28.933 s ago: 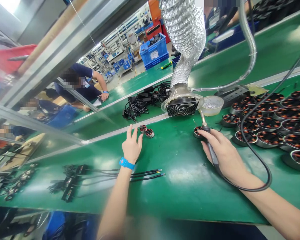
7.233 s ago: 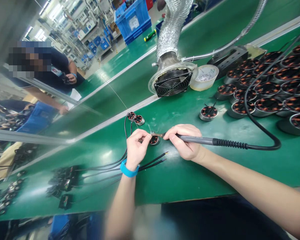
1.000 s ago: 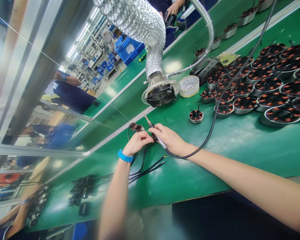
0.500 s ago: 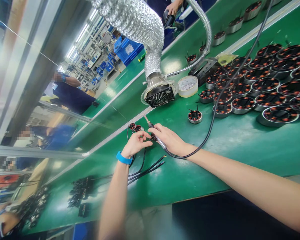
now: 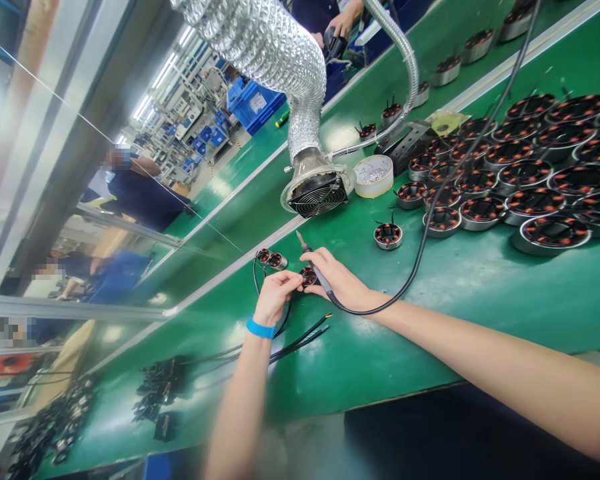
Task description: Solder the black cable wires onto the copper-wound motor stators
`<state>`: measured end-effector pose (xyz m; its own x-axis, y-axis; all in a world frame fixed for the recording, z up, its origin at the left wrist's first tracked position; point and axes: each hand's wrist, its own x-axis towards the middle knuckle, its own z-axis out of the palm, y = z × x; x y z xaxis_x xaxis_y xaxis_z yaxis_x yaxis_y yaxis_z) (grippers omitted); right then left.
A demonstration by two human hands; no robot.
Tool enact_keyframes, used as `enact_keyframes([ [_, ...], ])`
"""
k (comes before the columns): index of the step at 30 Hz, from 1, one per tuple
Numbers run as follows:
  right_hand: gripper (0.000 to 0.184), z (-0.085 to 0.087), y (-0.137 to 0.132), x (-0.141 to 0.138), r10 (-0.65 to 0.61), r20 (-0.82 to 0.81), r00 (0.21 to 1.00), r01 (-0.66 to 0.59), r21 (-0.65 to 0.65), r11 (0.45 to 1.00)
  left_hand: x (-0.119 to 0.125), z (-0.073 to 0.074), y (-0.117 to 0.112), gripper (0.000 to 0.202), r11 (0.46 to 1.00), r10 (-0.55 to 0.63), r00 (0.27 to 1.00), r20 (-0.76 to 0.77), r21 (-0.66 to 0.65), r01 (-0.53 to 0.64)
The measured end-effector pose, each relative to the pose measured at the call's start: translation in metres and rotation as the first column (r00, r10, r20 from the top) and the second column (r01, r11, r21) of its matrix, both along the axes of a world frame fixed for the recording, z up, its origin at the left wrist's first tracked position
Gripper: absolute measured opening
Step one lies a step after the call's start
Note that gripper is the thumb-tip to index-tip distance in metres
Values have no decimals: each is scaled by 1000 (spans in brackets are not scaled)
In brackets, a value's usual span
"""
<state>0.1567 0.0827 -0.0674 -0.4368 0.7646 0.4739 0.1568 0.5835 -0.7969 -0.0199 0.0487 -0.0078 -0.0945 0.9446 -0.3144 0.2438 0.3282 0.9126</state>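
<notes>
My right hand (image 5: pixel 343 281) is closed round a soldering iron (image 5: pixel 322 275), its bare tip pointing up and away from me. Under the iron sits a small motor stator (image 5: pixel 307 276) with copper windings and a metal ring, my right fingers against its side. Thumb and fingertips of my left hand (image 5: pixel 274 297) pinch the stator's left edge; a wire there is too small to make out. Just beyond stand two more small stators (image 5: pixel 277 261) with black cables. Past my left wrist, black cables (image 5: pixel 300 341) with bared coloured ends lie on the bench.
A fume extractor (image 5: pixel 320 193) on a silver duct hangs ahead, beside a round white tub (image 5: pixel 374 177). Several larger stators (image 5: pixel 483 210) crowd the right; one stator (image 5: pixel 388 236) stands apart. The iron's cord (image 5: pixel 420 257) loops over my right forearm. Black parts (image 5: pixel 163 387) lie left.
My left fingers, spread beside the stator before, have come together on its edge. The stator now shows more between my hands. The soldering iron stays in my right hand, slightly shifted.
</notes>
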Motion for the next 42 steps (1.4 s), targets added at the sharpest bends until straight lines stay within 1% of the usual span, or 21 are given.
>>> enact_keyframes([
  [3, 66, -1, 2, 1, 0, -43, 999, -2, -31, 1000, 2, -5, -3, 33, 996, 1, 999, -44, 91, 3],
  [5, 67, 0, 3, 1, 6, -45, 999, -7, -32, 999, 2, -6, -5, 31, 993, -2, 998, -56, 115, 9],
  [9, 59, 2, 0, 2, 22, -50, 998, -23, -7, 1000, 0, -7, -8, 33, 997, 51, 997, -56, 66, -47],
  [12, 59, 1, -2, 0, 23, -67, 997, -22, 15, 1000, 0, -8, -11, 37, 994, 93, 995, 22, 52, -94],
  [14, 60, 0, -3, -1, 18, -72, 997, -15, 35, 999, 0, -8, -12, 38, 995, 83, 994, 67, 45, -86],
  [18, 60, -1, -3, -2, -12, -62, 998, 14, 39, 999, 3, -6, -12, 39, 998, 52, 996, 67, 16, -54],
  [23, 59, 0, -3, -1, -33, -37, 999, 34, 37, 999, 4, -8, -12, 38, 996, 72, 995, 76, 39, -75],
  [28, 60, 0, -2, -1, -28, -47, 998, 30, 33, 999, -2, -12, -16, 44, 994, 72, 997, 23, 81, -74],
  [30, 60, 1, -3, -1, -13, -44, 999, 15, 28, 999, -3, -13, -17, 50, 991, 56, 997, -52, 125, -50],
  [31, 61, 3, -4, 0, -4, -35, 999, 5, 24, 1000, -2, -13, -18, 52, 987, 51, 991, -123, 156, -31],
  [33, 63, 9, -5, 2, 5, -8, 1000, -5, 26, 1000, 2, -11, -18, 55, 973, 54, 945, -323, 228, 22],
  [34, 65, 12, -6, 4, 4, 9, 1000, -4, 35, 999, 5, -10, -17, 55, 963, 62, 899, -433, 262, 60],
  [36, 69, 23, -10, 9, -16, 41, 999, 13, 69, 998, 11, -6, -16, 49, 940, 77, 779, -622, 306, 152],
  [39, 65, 42, -18, 15, -82, 105, 991, 71, 110, 991, 17, 0, -14, 33, 913, 58, 620, -783, 292, 283],
  [42, 56, 61, -27, 20, -162, 227, 960, 126, 164, 978, 15, 1, -10, 27, 892, 46, 496, -867, 259, 370],
])
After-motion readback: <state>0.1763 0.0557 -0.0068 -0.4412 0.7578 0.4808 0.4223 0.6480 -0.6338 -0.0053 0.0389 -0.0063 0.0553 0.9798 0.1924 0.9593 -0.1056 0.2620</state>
